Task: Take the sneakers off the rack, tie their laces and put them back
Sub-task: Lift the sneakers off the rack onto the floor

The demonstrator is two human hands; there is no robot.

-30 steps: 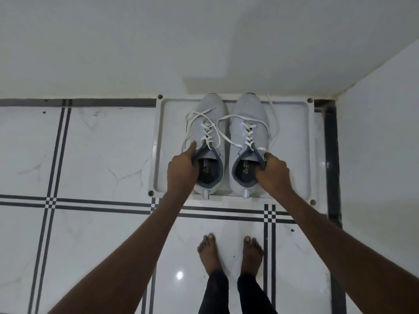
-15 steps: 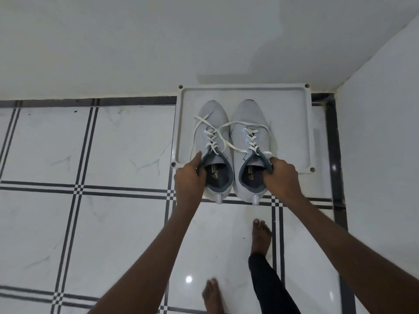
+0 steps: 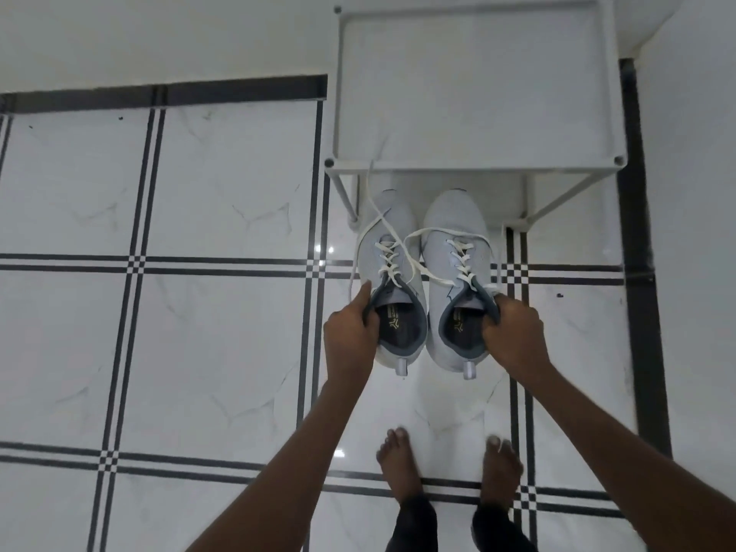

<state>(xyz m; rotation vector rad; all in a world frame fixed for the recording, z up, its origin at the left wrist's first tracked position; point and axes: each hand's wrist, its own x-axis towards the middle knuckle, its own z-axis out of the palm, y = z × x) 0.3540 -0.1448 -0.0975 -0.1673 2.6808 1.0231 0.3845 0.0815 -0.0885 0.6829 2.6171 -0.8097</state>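
Two light grey sneakers with loose white laces are held side by side in front of the white rack (image 3: pixel 474 163), low above the floor. My left hand (image 3: pixel 348 338) grips the collar of the left sneaker (image 3: pixel 392 268). My right hand (image 3: pixel 513 332) grips the collar of the right sneaker (image 3: pixel 458 249). The untied laces (image 3: pixel 398 249) cross between the two shoes, and one end trails up toward the rack's front edge. The rack's top shelf is bare.
The floor is glossy white marble tile with black line borders. My two bare feet (image 3: pixel 402 464) stand just behind the sneakers. White walls close in behind the rack and on the right (image 3: pixel 689 193). The rack's thin legs (image 3: pixel 344 193) stand near the shoes' toes.
Both hands have drawn the sneakers off the rack's top shelf, toward me and down in front of it. I have stepped back and my feet now stand together.
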